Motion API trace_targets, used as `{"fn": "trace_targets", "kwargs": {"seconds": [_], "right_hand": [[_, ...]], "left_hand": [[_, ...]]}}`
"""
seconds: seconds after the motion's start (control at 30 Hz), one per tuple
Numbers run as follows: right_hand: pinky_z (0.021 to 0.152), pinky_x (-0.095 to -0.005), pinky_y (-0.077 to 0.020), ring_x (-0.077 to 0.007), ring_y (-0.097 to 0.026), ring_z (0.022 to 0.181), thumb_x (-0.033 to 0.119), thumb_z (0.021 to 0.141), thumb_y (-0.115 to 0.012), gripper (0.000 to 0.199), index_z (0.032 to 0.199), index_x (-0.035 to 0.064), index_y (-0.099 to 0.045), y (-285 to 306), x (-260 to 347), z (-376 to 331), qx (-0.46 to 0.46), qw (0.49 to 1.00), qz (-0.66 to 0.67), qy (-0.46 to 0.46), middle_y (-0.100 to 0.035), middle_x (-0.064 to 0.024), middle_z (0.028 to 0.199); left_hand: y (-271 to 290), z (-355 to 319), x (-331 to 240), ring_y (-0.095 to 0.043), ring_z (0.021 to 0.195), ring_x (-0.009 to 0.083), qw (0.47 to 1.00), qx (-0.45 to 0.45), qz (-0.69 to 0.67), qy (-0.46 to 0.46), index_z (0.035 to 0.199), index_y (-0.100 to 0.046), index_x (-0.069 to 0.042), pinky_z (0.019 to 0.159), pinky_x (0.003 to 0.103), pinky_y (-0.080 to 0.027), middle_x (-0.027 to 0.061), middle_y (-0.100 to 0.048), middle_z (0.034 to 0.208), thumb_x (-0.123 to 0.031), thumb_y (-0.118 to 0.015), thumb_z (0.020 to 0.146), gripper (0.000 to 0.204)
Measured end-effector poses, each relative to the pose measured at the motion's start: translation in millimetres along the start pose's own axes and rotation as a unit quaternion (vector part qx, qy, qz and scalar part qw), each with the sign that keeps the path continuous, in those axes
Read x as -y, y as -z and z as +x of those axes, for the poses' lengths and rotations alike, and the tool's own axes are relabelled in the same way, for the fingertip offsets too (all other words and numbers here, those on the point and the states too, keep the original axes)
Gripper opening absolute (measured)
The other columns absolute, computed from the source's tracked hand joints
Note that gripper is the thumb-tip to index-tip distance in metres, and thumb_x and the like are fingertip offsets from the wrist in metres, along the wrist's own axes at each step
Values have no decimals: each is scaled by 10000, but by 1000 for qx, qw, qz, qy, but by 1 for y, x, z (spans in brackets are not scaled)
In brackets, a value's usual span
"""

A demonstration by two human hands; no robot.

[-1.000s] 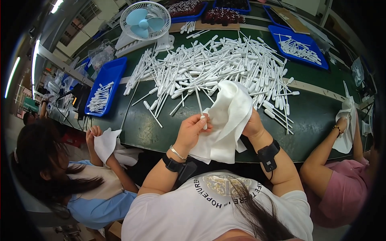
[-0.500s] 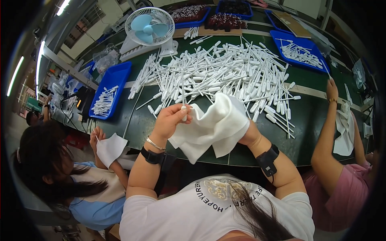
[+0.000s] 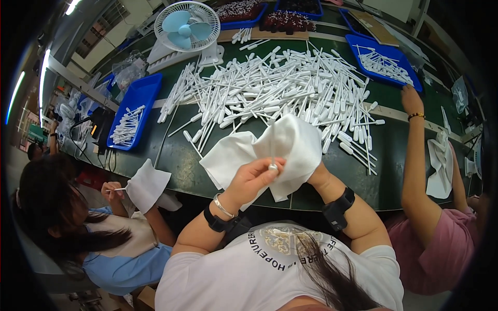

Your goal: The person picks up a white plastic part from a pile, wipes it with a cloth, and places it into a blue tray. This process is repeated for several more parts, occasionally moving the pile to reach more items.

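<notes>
While the left hand (image 3: 254, 179) pinches a small white stick through a fold of the white cloth (image 3: 270, 150), the right hand (image 3: 314, 173) is mostly hidden under that cloth, so its grip cannot be told. Both hands hold the cloth up over the near edge of the green surface (image 3: 176, 155), just before a wide heap of white sticks (image 3: 280, 93), with blue trays (image 3: 132, 111) to either side and a fan (image 3: 187, 26) behind.
</notes>
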State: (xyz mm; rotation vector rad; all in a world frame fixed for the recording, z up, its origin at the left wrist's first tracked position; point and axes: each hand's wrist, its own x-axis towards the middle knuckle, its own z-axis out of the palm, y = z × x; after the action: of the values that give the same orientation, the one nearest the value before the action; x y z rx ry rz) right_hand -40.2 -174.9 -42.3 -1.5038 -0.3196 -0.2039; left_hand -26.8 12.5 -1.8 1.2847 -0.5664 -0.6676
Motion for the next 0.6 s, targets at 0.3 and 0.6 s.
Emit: {"fn": "trace_targets", "kwargs": {"seconds": [0.3,0.6], "right_hand": [[780,-275,-427,-167,-531,890,145,730,-614,405,1099,49,-479,4,-29,-5,-56,996,-20,-69,-553,-68,976],[716,-280,-463,-155,-563,809,126,796,-547,288,1059,23,-489,0,-19,-5,-25,987,-153,50,-581,-64,910]], "left_hand": [[7,24,13,-495,606,65,980,-32,-142,135,943,-554,-11,521,188,-391,37,-577,818,-142,-464,863,178],[2,34,22,-445,484,43,959,-60,275,29,834,-579,-14,425,185,-336,6,-567,645,-167,-506,842,169]]}}
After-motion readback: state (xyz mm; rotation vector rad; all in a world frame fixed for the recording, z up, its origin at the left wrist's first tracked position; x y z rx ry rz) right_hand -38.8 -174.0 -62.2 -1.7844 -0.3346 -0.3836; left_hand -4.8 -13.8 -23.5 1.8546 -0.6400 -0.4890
